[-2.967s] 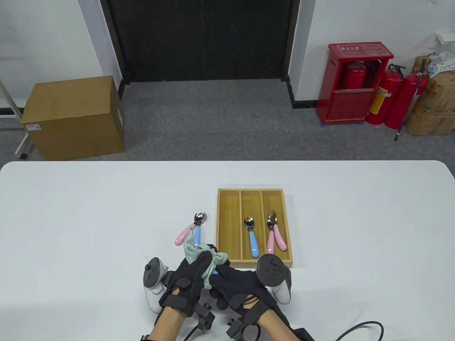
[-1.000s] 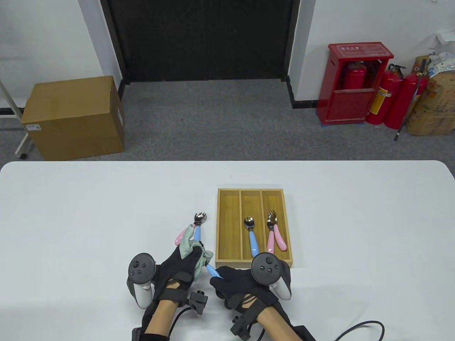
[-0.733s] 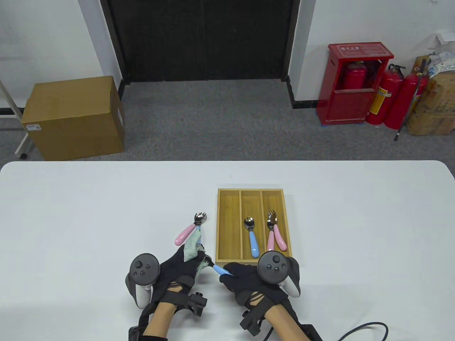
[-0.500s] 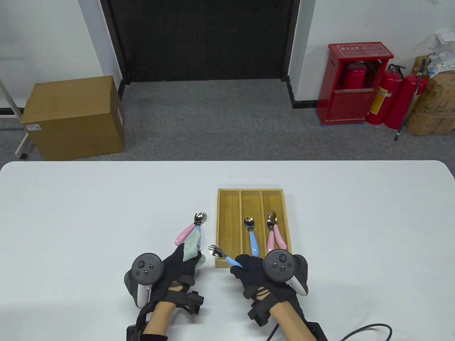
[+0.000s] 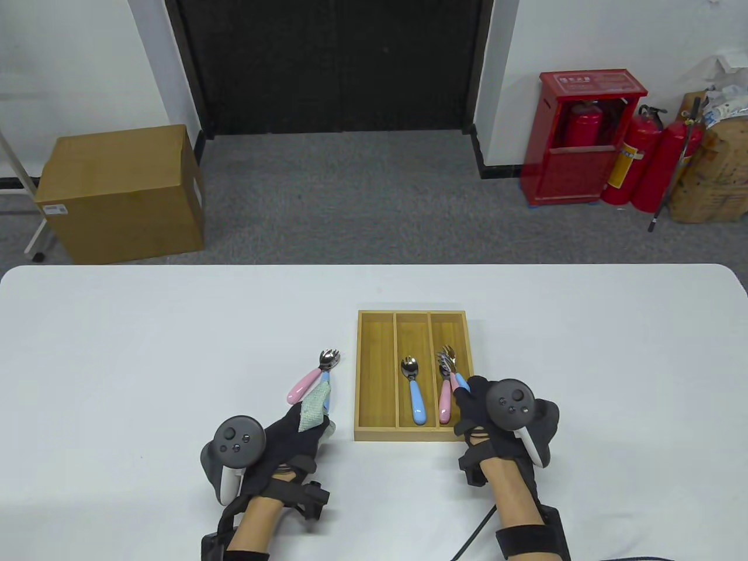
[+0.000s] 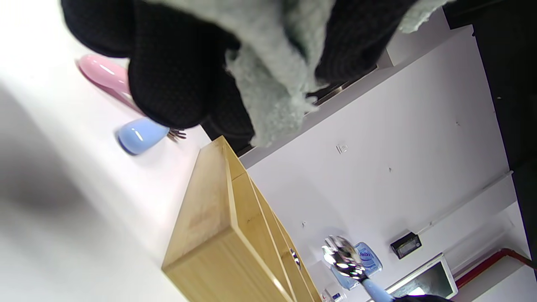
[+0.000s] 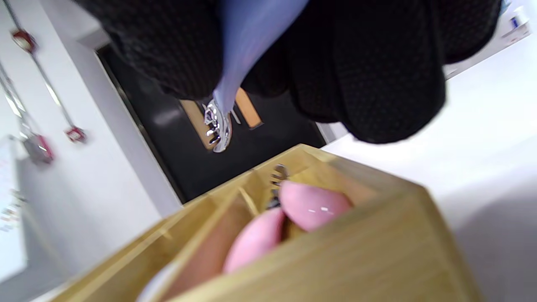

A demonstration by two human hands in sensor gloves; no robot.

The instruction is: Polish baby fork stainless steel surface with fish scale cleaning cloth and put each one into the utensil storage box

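Note:
My right hand [image 5: 467,390] pinches the blue handle of a baby fork [image 5: 459,381], whose steel head [image 5: 445,358] hangs over the right compartment of the wooden storage box [image 5: 357,374]. In the right wrist view the blue fork [image 7: 218,123] hovers above two pink-handled forks [image 7: 310,204] lying in that compartment. A blue-handled spoon [image 5: 415,396] lies in the middle compartment. My left hand [image 5: 315,425] rests on the table left of the box and grips the grey-green cloth [image 5: 312,404], seen bunched between the fingers [image 6: 268,84]. A pink fork [image 5: 302,387] and a blue-handled one [image 5: 325,392] lie crossed beside the box.
The box's left compartment [image 5: 376,374] holds nothing. The white table [image 5: 117,350] stretches wide on both sides. Beyond its far edge stand a cardboard box [image 5: 120,190] on the floor and a red extinguisher cabinet [image 5: 584,143].
My right hand drew the blue fork out of the cloth and carried it right and forward to above the box's right compartment. The left hand stayed put, still holding the cloth.

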